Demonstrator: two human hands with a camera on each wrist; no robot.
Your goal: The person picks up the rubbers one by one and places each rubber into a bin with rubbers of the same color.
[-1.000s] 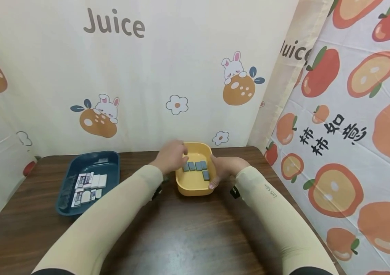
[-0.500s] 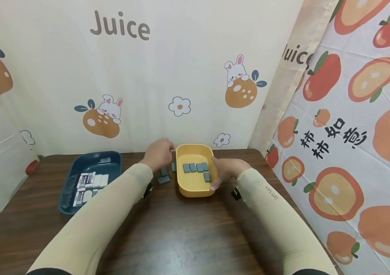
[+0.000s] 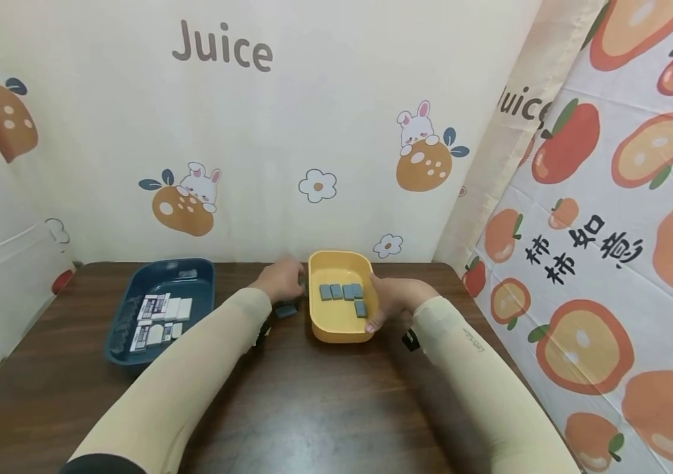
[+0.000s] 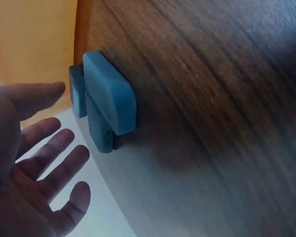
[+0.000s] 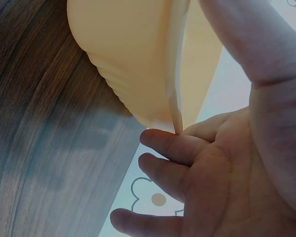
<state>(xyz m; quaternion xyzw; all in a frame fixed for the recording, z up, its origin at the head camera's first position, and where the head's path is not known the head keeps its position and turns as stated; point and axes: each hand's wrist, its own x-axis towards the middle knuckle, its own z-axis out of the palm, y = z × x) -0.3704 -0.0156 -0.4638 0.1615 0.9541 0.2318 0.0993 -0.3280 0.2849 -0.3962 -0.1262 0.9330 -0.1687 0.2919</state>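
My left hand (image 3: pixel 282 280), fingers spread and relaxed, hovers just left of a yellow plastic bin (image 3: pixel 341 336). In the left wrist view its thumb points at a small group of blue-grey erasers: one slanted eraser (image 4: pixel 111 94) leans over a second eraser (image 4: pixel 99 126), and a third eraser (image 4: pixel 78 91) stands by the bin wall. The left palm holds nothing. My right hand (image 3: pixel 394 297) grips the bin's right side, thumb over the rim and fingers outside. Inside the bin lie several blue-grey erasers (image 3: pixel 336 291), mostly in a row, with one lower eraser (image 3: pixel 361 309).
A dark blue tray (image 3: pixel 120 352) at the left of the wooden table (image 3: pixel 313 408) holds several white erasers (image 3: pixel 178 308), some in printed sleeves. A patterned curtain (image 3: pixel 253 131) hangs right behind the table's far edge, and another (image 3: pixel 585 316) along the right.
My left hand has moved from over the bin's left part out to the erasers on the table, uncovering the erasers in the bin. The right hand keeps its grip on the bin.
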